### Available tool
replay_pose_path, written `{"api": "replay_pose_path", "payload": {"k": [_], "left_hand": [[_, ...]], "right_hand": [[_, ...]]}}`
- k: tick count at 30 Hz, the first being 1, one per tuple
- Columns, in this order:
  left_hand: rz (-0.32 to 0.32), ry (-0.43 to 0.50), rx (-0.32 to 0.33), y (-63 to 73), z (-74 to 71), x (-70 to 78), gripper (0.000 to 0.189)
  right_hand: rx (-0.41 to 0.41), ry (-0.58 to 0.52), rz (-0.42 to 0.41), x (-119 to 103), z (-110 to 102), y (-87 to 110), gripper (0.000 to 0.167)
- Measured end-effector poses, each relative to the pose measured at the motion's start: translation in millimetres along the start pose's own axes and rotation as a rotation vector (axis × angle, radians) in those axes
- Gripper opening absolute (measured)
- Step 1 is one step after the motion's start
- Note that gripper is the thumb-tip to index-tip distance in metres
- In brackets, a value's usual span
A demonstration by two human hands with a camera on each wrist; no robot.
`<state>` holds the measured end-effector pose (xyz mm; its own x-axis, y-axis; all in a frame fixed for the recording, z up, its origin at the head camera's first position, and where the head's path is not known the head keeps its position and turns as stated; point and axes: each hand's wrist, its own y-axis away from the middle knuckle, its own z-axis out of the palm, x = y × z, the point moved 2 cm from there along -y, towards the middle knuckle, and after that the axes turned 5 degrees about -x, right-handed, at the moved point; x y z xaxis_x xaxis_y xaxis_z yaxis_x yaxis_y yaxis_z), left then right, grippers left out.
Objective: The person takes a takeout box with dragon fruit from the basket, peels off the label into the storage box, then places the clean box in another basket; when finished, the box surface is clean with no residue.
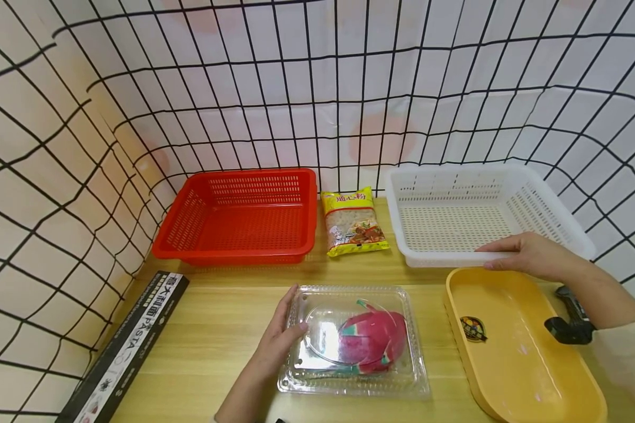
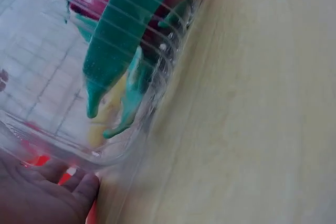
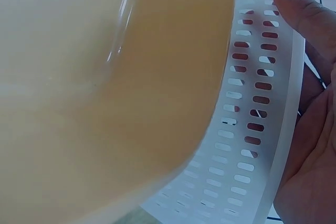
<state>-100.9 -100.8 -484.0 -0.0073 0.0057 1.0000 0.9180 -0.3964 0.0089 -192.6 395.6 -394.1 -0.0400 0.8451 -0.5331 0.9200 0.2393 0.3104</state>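
Note:
A clear plastic clamshell box [image 1: 313,376] lies on the wooden table in front of me. Inside it is a pink dragon fruit [image 1: 383,335] with green leaf tips, also seen through the wall in the left wrist view. My left hand [image 1: 275,343] lies along the box's left side, fingers straight, the thumb at the lid's edge. To the right, my right hand [image 1: 534,255] grips the front rim of a white slotted basket [image 1: 476,258]. Its fingers reach inside the basket, showing through the slots in the right wrist view, and the thumb stays outside.
A yellow tray [image 1: 524,352] sits right before the white basket, a black object [image 1: 571,323] beyond it. Toward the back are a red basket [image 1: 243,258] and a yellow pasta bag [image 1: 354,223]. A long black pasta box [image 1: 132,346] lies left. Black wire mesh [image 1: 338,106] encloses the table.

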Motion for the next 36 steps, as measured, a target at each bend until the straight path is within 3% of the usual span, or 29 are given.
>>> {"api": "replay_pose_path", "payload": {"k": [8, 12, 18, 24, 28, 36], "left_hand": [[-0.037, 0.046, 0.043, 2.6, 5.1, 5.7, 0.074], [-0.043, 0.051, 0.066, 3.2, 9.2, 17.2, 0.071], [-0.062, 0.005, 0.159, 3.1, 12.4, 38.3, 0.067], [0.001, -0.021, 0.192, -2.1, 7.8, 56.1, 0.069], [0.016, 0.014, 0.211, -7.0, 2.7, 64.6, 0.067], [-0.046, 0.094, 0.298, -16.5, -2.5, 84.3, 0.064]], "right_hand": [[0.004, -0.014, 0.005, 2, 2, 0.4, 0.048], [-0.003, -0.048, 0.005, 3, 3, 0.7, 0.049], [-0.005, -0.07, 0.006, 2, 4, 0.8, 0.051], [-0.008, -0.091, 0.016, 3, 6, 1.7, 0.053], [0.006, -0.067, 0.018, 3, 6, 1.8, 0.055], [0.029, -0.041, 0.011, 0, 6, 2.0, 0.056]]}}
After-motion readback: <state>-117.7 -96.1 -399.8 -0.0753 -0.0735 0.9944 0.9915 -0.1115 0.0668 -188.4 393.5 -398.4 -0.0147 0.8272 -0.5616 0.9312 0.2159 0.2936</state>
